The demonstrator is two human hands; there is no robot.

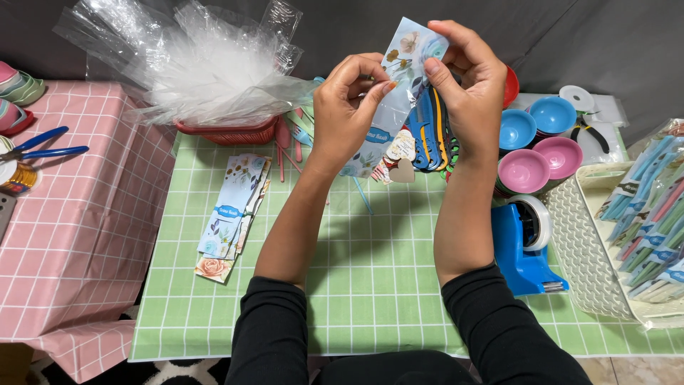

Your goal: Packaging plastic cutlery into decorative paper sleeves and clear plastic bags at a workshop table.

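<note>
Red basket (pixel 226 132) at the back edge of the green-checked bench (pixel 356 285), stuffed with a big puff of clear cellophane (pixel 192 60). White lattice tray (pixel 595 249) over at the right edge, packed with a row of wrapped pastel sticks in clear sleeves (pixel 652 228); couldn't tell exactly what was inside them. Stack of small plastic bowls (pixel 534 142) near the back right corner, blue and pink ones showing, all empty as far as visible. Blue tape dispenser (pixel 524 246) just beside the tray, roll of clear tape sitting in it.

Both hands raised above the middle of the bench, well off its surface. Left hand (pixel 345 107) pinched shut on the lower left side of a flowery card in a clear sleeve (pixel 399 78), thumb and fingertips pressed together on it. Right hand (pixel 467 85) clamped on the top right part of the same card, thumb in front, fingers curled behind. Also tucked under the right hand: a bunch of small combs (pixel 431 139), blue, black and a yellowish one, with a heart-shaped tag (pixel 402 171) dangling below.

Pile of matching flowery cards (pixel 231 214) lying flat toward the left edge of the bench, fanned a bit. Blue-handled pliers (pixel 43 146) on the pink-checked cloth (pixel 78 235) further left.
</note>
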